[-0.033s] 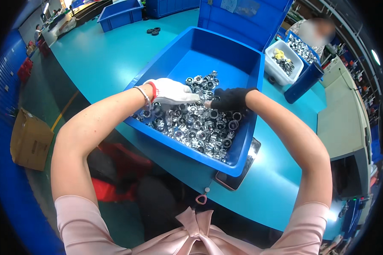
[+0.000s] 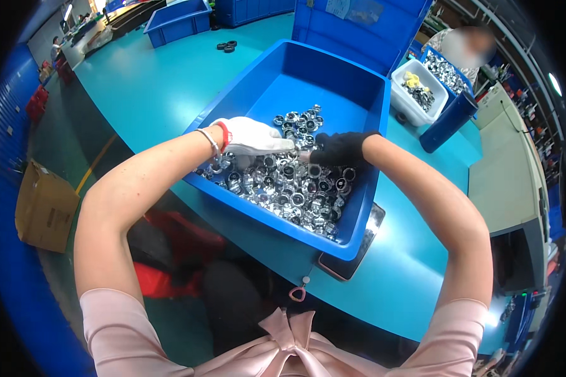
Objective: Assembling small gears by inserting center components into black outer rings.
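Observation:
A large blue bin [image 2: 308,239] holds a heap of small shiny silvery round parts [image 2: 297,200] with dark or clear centres. Over the heap, my left hand [image 2: 255,136], in a white glove, reaches in with its fingers pressed together. My right hand [image 2: 339,149], in a black glove with bare fingertips, comes from the other side, its fingers curled. The fingertips of both hands nearly meet, and a small silvery part shows between them. Its exact shape is blurred, and the fingers partly hide it.
The bin stands on a teal table [image 2: 126,94]. A phone [image 2: 358,251] lies beside the bin. Beyond are a white tub [image 2: 443,103], a dark blue cylinder [image 2: 449,122], a smaller blue bin [image 2: 179,25] and several black rings [image 2: 227,46]. A co-worker [image 2: 462,47] sits at the far right.
My right hand's fingers have shifted slightly near the left fingertips. Some silvery parts in the heap below the hands lie a little differently.

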Demonstrator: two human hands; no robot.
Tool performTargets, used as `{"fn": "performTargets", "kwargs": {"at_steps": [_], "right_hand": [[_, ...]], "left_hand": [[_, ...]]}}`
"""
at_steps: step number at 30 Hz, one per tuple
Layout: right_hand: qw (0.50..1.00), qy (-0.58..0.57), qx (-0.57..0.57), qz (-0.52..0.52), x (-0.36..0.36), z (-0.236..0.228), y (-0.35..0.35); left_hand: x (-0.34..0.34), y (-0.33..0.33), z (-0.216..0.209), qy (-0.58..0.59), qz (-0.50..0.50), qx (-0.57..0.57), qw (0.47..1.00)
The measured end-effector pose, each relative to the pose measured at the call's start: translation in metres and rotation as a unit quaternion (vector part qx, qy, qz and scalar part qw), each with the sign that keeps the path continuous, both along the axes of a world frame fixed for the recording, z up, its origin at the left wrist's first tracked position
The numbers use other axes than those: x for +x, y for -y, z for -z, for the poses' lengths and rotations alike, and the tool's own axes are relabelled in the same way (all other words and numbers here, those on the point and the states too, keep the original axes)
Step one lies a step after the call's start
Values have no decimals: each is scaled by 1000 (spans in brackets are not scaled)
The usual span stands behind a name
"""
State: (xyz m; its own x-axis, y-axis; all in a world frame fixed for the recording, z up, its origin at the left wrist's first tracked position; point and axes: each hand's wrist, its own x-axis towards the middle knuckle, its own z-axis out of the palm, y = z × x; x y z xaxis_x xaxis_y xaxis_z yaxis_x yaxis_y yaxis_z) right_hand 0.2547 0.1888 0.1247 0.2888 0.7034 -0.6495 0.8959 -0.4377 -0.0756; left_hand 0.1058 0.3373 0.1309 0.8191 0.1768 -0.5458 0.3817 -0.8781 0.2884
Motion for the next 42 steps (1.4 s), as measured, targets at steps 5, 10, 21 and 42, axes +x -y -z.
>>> {"fn": "performTargets", "kwargs": {"at_steps": [5, 10, 21, 42], "right_hand": [[989, -143, -23, -33, -7, 16, 1], [957, -275, -5, 94, -8, 25, 16], [845, -433, 177, 260, -61, 11, 33], [662, -205, 629, 352, -9, -37, 118]], "left_hand": [[-19, 0, 19, 103, 72, -182, 975], [-23, 17, 12, -23, -207, -297, 932], [-21, 67, 23, 160, -474, -403, 766], [55, 191, -70, 311, -405, -540, 669]]}}
